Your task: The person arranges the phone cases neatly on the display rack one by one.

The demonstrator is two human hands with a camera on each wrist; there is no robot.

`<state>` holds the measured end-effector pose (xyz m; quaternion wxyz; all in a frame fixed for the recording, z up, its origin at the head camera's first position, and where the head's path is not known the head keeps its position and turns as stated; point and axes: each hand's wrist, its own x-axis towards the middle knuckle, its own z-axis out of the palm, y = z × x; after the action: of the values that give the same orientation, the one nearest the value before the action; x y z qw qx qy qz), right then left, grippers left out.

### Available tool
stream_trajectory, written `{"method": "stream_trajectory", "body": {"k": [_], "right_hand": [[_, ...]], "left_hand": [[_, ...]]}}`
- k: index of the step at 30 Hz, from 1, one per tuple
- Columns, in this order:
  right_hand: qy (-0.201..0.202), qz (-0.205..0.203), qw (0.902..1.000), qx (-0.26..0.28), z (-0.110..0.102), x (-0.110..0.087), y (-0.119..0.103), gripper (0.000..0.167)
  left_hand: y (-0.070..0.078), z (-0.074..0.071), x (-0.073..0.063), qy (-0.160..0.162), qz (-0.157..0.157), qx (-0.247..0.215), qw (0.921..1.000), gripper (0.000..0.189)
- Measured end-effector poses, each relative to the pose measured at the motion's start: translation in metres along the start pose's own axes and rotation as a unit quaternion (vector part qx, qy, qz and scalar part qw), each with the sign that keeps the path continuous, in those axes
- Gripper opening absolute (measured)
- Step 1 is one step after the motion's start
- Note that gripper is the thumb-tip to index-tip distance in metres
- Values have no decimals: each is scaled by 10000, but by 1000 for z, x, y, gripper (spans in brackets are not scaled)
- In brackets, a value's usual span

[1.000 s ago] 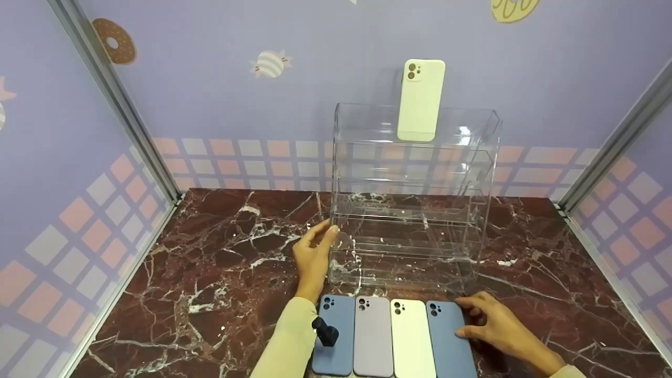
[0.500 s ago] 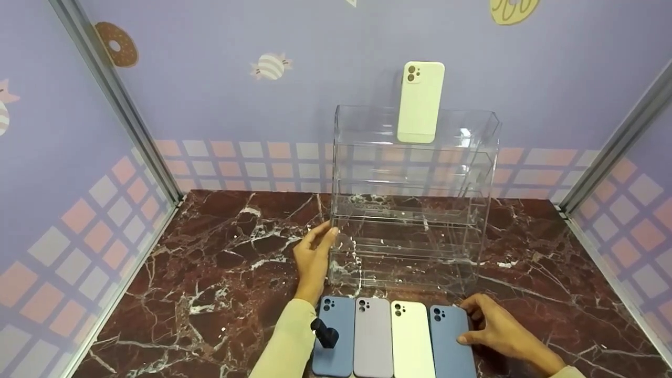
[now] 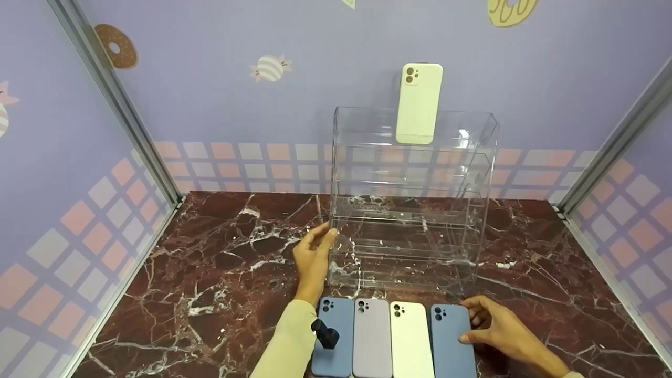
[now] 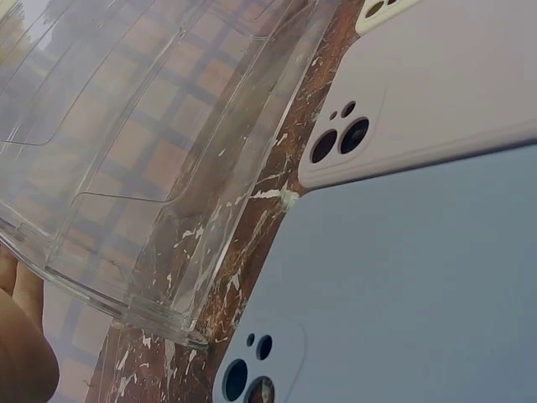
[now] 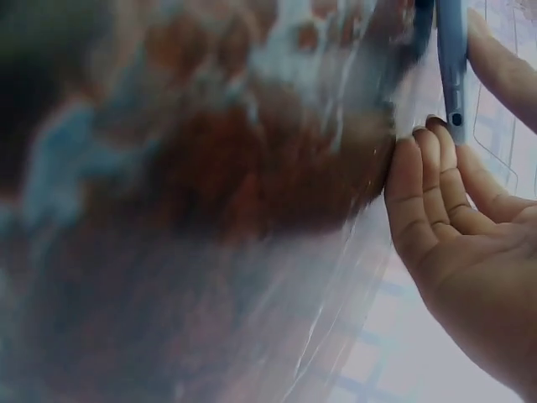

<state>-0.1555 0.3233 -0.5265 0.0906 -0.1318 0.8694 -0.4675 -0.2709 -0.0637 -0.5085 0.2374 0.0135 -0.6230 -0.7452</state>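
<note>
A clear tiered acrylic display rack stands on the table in the head view. My left hand holds its left side, thumb at the edge; in the left wrist view its fingers meet the rack's rim. Before the rack lie a blue phone case, a lavender phone case, a cream phone case and another blue phone case at the right. My right hand pinches that last case by its right edge, between thumb and fingers in the right wrist view.
An upright cream phone case stands in the rack's top tier. A black device at my left wrist covers part of the left blue case. Purple patterned walls border the dark red marbled table.
The right blue case has shifted slightly right with my right hand, leaving a small gap to the cream case. My left hand stays at the rack.
</note>
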Motion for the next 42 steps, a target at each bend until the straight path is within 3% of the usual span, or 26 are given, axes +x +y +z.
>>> {"method": "stream_trajectory", "body": {"k": [5,9,13,27,32,37,42], "right_hand": [[784,-158,9968,11,-3,-2,-5,57],[1462,-404,9884,-120,-4,-2,-13,47],[1872,-648,9801,-132,-8,-1,-19,36],[2126,-1045,9713,232,-24,2,-41,27],[2359,-1298,9627,262,-35,12,-56,28],[2368,-1452,9585,641,-46,25,-76,28],[2452,-1614,9550,437,-58,37,-95,27]], "left_hand": [[-1,0,1,19,1,95,10000,27],[-2,1,1,27,-42,63,10000,26],[-2,1,1,5,2,-49,10000,26],[0,-1,-1,-76,-8,12,10000,27],[-1,-1,-1,-20,12,87,10000,27],[-2,0,0,11,-15,60,10000,27],[-1,-1,0,2,-27,7,10000,27]]}}
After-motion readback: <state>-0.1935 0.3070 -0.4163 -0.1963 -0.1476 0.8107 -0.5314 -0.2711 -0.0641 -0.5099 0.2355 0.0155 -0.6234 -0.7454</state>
